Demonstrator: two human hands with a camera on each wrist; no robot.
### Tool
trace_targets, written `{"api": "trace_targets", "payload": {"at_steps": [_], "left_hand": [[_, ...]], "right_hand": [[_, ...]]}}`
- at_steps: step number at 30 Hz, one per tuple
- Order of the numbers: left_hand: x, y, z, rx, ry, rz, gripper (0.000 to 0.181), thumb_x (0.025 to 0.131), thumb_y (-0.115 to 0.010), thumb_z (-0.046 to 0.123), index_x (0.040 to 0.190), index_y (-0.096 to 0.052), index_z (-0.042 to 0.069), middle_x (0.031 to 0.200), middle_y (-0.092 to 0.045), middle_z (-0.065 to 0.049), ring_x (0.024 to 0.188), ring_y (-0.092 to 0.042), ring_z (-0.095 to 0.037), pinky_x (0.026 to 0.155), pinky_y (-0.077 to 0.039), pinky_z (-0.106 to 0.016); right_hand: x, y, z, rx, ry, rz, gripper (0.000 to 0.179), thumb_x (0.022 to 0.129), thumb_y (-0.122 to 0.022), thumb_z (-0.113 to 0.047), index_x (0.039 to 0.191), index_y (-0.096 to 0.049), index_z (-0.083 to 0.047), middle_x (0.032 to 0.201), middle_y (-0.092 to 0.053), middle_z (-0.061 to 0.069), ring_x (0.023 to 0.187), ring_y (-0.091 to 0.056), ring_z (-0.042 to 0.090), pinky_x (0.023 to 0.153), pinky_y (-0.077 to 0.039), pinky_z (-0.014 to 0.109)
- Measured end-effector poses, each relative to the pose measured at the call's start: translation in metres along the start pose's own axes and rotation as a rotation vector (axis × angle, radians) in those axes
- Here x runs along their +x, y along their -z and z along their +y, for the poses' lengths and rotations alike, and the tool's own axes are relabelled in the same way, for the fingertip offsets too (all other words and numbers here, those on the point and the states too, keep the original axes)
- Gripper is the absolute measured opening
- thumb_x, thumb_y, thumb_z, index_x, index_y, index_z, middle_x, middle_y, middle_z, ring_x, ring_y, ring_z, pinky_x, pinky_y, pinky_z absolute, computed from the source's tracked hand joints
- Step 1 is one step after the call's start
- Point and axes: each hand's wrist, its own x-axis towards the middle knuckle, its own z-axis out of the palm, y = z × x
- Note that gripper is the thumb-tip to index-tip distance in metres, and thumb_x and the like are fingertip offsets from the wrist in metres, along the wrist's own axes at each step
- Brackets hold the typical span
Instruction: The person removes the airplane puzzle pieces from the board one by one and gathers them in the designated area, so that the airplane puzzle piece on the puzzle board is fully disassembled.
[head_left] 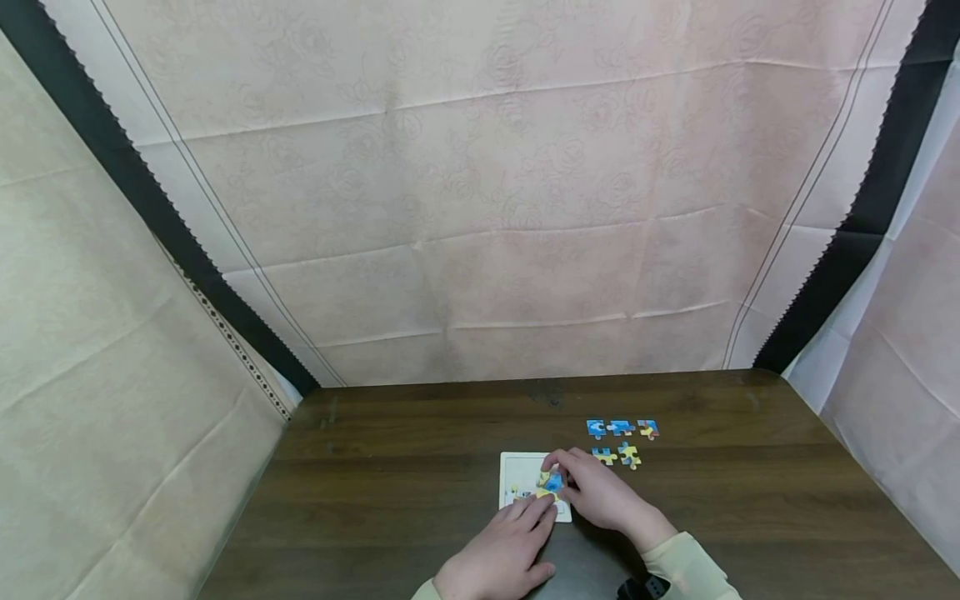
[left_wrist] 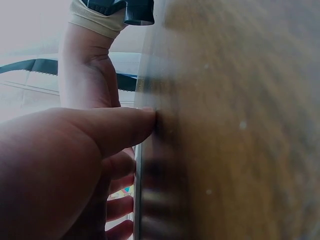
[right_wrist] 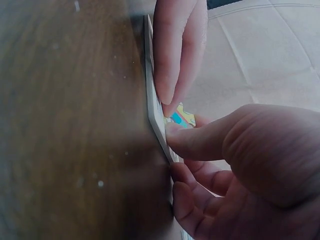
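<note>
A white puzzle board (head_left: 519, 465) lies on the table, with a few colourful pieces on its surface. My left hand (head_left: 504, 546) rests its extended fingertips on the board's lower part, and its thumb touches the tabletop in the left wrist view. Over the right edge, my right hand (head_left: 600, 493) pinches a blue-and-yellow jigsaw piece (right_wrist: 184, 118) between thumb and fingers. That piece sits tilted at the board's surface in the right wrist view, partly hidden by the fingers. The left fingertips are close beside it.
Several loose jigsaw pieces (head_left: 620, 427) lie in two rows beyond the right hand, including a yellow one (head_left: 629, 455). The brown wooden table (head_left: 375, 492) ends at a pale cloth backdrop (head_left: 525, 250), with cloth walls on both sides.
</note>
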Motion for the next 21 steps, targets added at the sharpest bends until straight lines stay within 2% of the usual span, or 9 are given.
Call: {"api": "trace_targets", "payload": {"at_steps": [5,21], "left_hand": [[-0.0008,0.0083,0.0043,-0.001,0.024,-0.022,0.069,0.109,-0.056,0.053,0.164,-0.045,0.012,0.171,-0.035,-0.001,0.155,-0.035,-0.024,0.119,-0.04,-0.039],[0.0003,0.0071,0.0044,0.002,0.031,-0.024,0.069,0.108,-0.058,0.053,0.163,-0.046,0.012,0.169,-0.038,0.0,0.155,-0.036,-0.023,0.118,-0.042,-0.039]], "right_hand": [[0.0008,0.0001,0.0006,0.002,-0.001,-0.008,0.032,0.099,-0.074,-0.001,0.125,-0.065,-0.018,0.097,-0.056,-0.002,0.082,-0.052,0.014,0.07,-0.047,0.034],[0.0025,0.0029,0.0003,0.029,-0.024,-0.033,0.023,0.105,-0.067,-0.005,0.124,-0.067,-0.019,0.091,-0.06,-0.005,0.079,-0.054,0.013,0.07,-0.048,0.035]]}}
